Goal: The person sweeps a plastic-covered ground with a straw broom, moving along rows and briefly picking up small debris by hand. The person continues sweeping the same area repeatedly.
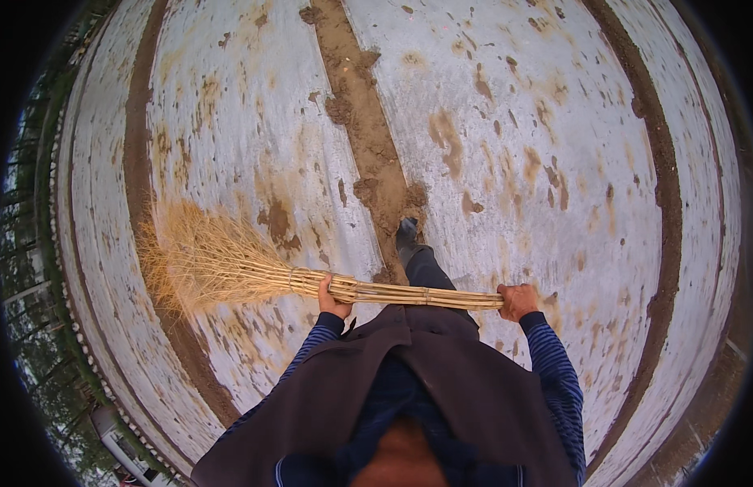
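Note:
A long broom of bundled bamboo twigs (394, 293) lies crosswise in front of my waist, its bushy head (212, 262) spread out to the left. My left hand (333, 299) grips the bundle near the bound neck, thumb on top. At the far right end of the handle, my right hand (517, 301) is closed around the tip. Bindings circle the bundle at a few places. The twig ends hang over a pale ground sheet (279, 152) and a strip of bare soil to the left; I cannot tell whether they touch.
A muddy furrow (370, 128) runs ahead between two wide pale sheets, and my dark boot (408, 234) stands in it. Brown soil and puddle stains spot the right sheet (522, 122). More furrows (662, 158) lie to either side. Trees (32, 255) and a white building (117, 441) edge the left.

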`<action>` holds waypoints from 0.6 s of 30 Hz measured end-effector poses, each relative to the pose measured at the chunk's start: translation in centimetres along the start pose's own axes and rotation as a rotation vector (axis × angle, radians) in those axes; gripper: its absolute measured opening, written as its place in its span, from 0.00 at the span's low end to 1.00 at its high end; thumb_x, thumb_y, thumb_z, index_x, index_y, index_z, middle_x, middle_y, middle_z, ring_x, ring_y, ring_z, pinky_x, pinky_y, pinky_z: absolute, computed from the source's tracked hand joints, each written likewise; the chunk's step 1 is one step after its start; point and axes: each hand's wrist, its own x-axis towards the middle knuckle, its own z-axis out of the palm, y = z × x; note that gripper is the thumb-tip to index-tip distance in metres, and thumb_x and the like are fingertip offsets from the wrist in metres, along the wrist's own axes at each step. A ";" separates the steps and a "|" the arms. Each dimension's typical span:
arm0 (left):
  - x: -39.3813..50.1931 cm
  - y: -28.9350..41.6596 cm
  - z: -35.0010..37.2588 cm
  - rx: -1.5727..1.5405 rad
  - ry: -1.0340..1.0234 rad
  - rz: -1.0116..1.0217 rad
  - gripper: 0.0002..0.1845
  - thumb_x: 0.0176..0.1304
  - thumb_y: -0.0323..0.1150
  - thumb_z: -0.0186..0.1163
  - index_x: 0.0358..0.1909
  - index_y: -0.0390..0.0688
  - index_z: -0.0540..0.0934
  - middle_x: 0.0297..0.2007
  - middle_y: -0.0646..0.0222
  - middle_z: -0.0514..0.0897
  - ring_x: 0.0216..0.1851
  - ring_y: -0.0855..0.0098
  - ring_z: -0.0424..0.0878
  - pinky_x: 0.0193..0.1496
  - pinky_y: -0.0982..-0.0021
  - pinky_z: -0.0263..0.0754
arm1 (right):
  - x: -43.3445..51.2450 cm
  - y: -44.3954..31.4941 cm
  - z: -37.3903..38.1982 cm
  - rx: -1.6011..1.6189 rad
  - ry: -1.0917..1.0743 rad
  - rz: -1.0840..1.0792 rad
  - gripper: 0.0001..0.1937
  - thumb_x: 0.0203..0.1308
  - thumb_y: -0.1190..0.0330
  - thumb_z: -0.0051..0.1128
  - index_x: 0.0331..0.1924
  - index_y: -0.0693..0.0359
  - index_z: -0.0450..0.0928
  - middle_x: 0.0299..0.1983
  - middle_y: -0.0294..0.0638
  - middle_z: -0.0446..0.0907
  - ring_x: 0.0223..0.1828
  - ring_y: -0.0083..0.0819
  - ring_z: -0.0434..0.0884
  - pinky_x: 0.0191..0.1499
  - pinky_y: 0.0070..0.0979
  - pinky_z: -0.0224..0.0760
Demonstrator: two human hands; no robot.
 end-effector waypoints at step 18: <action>6.7 12.0 15.9 0.113 -0.047 0.068 0.28 0.55 0.55 0.62 0.50 0.46 0.78 0.48 0.61 0.82 0.50 0.54 0.79 0.57 0.42 0.71 | 8.8 -1.6 -18.2 0.010 0.311 -0.040 0.09 0.42 0.66 0.62 0.30 0.55 0.78 0.22 0.41 0.81 0.26 0.44 0.83 0.30 0.40 0.73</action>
